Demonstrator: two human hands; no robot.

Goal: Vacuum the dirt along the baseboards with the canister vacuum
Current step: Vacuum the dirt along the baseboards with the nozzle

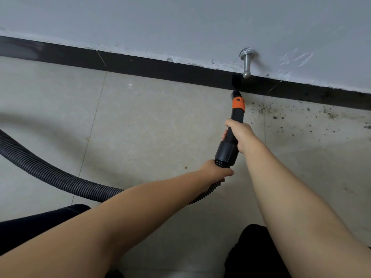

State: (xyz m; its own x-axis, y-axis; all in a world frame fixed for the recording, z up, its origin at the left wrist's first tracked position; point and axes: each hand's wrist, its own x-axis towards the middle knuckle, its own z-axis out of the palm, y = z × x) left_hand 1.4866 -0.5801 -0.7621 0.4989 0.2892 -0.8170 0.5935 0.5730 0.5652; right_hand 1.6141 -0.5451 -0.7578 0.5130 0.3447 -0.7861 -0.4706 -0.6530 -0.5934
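A black vacuum nozzle (pixel 230 141) with an orange collar points up at the dark baseboard (pixel 160 71), its tip touching the baseboard's foot just below a metal door stop. My right hand (pixel 240 135) grips the nozzle's middle. My left hand (pixel 215 170) grips the ribbed black hose (pixel 50 175) right behind the nozzle's cuff. The hose curves away to the left across the tiled floor. Dark dirt specks (pixel 291 113) lie scattered on the tiles to the right of the nozzle tip, along the baseboard. The canister itself is out of view.
A silver door stop (pixel 247 63) sticks out of the grey wall above the nozzle tip. Beige floor tiles (pixel 150 121) stretch left of the nozzle. My dark-clothed knees (pixel 255 251) are at the bottom edge.
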